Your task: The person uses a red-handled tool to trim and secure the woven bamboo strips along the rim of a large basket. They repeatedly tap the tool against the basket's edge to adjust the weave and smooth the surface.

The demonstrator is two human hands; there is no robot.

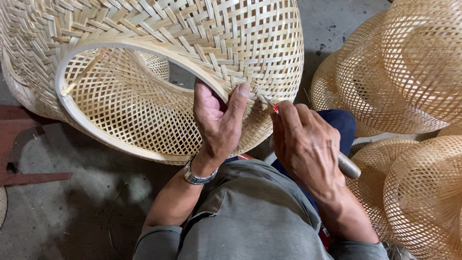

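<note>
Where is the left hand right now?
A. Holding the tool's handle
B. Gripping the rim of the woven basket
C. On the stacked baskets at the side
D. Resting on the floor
B: the left hand is wrapped over the rim of the woven basket, thumb on the outer weave, while the right hand holds the tool.

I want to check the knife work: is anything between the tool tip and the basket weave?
Nothing visible does. The right hand holds the tool with its tip right at the weave of the basket, beside the left hand that grips the rim.
</note>
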